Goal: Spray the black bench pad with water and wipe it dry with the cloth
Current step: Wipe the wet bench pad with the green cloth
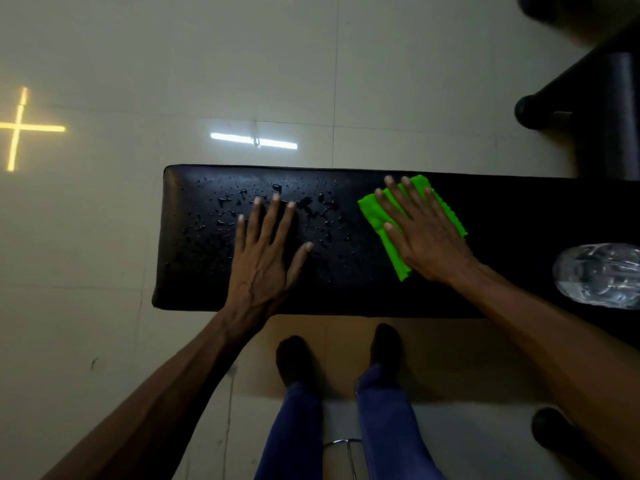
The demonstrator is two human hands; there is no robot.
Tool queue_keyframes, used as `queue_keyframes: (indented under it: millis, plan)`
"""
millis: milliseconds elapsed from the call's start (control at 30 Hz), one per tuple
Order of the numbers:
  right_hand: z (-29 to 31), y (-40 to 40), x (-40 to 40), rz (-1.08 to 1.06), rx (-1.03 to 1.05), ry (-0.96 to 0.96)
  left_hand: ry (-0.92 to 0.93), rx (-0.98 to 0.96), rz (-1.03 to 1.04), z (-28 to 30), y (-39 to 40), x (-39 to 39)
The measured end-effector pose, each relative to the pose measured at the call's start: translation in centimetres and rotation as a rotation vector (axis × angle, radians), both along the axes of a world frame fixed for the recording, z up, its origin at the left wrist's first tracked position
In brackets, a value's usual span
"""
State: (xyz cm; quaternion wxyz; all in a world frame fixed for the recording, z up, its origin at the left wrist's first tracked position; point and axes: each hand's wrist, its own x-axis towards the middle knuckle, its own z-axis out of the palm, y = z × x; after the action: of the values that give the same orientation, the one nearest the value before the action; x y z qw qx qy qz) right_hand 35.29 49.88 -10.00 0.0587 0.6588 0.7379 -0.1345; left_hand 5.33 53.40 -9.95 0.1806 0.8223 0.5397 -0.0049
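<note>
The black bench pad (194, 271) runs across the middle of the view, its left half dotted with water drops. My left hand (263, 251) lies flat on the wet part, fingers spread, holding nothing. To the right, my right hand (422, 230) presses flat on a bright green cloth (372, 209) spread on the pad, just right of the wet patch. A clear plastic bottle (599, 275) lies on the pad's right end, beside my right forearm.
Pale floor tiles surround the bench, with light reflections at the left and centre. My legs in blue trousers and dark shoes (294, 358) stand in front of the pad. Dark gym equipment (595, 109) rises at the upper right. A dark round object (550, 427) sits at lower right.
</note>
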Motion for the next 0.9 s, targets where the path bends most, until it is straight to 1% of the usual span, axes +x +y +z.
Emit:
queue_keyframes:
  millis: [67, 133, 167, 200, 267, 333, 400, 433, 500, 567, 600, 633, 700, 767, 833, 900]
  plan:
    - [-0.2, 2.2, -0.8, -0.177, 0.027, 0.013, 0.033, -0.003, 0.046, 0.0, 0.5, -2.3]
    - [-0.6, 5.4, -4.0, -0.41, 0.055, 0.045, 0.073, -0.01, 0.019, -0.1, 0.8, -4.1]
    - [-0.7, 6.5, -5.9, -0.451, 0.058, 0.055, 0.085, -0.004, -0.005, -0.3, 0.8, -4.7]
    - [-0.8, 6.9, -7.6, -0.431, 0.064, 0.068, 0.091, -0.001, -0.026, -0.4, 0.8, -5.1]
    - [-1.0, 5.4, -9.3, -0.242, 0.067, 0.074, 0.091, 0.005, -0.035, -0.6, 0.5, -5.4]
    - [-0.7, 2.7, -8.1, -0.036, 0.05, 0.054, 0.096, 0.023, -0.017, -0.8, 0.4, -5.5]
    - [-0.3, 1.5, -5.1, 0.053, 0.007, 0.01, 0.088, 0.028, -0.013, -1.1, 0.3, -5.6]
    - [-0.2, 1.8, -3.7, 0.029, -0.001, -0.01, 0.083, 0.035, -0.014, -1.3, 0.2, -5.6]
    - [-0.2, 4.0, -3.0, -0.142, 0.002, -0.01, 0.083, 0.061, -0.013, -1.9, 0.2, -5.6]
    - [-0.5, 6.8, -5.4, -0.363, 0.016, 0.036, 0.08, 0.078, -0.003, -2.3, 0.0, -5.5]
    - [-0.5, 7.6, -7.5, -0.397, 0.028, 0.05, 0.074, 0.088, 0.003, -2.5, -0.1, -5.4]
    - [-0.6, 7.9, -9.5, -0.36, 0.038, 0.067, 0.073, 0.092, 0.006, -2.4, -0.1, -5.4]
    - [-0.6, 6.4, -12.2, -0.143, 0.03, 0.091, 0.065, 0.087, 0.012, -2.0, 0.0, -5.8]
    - [-0.5, 4.6, -11.3, 0.044, 0.0, 0.073, 0.053, 0.075, 0.051, -1.4, 0.3, -6.6]
    - [-0.2, 4.6, -8.9, 0.125, -0.029, 0.032, 0.044, 0.054, 0.106, -0.8, 0.7, -7.9]
    - [-0.1, 6.1, -7.5, 0.095, -0.032, 0.0, 0.031, 0.028, 0.152, -0.6, 1.1, -9.5]
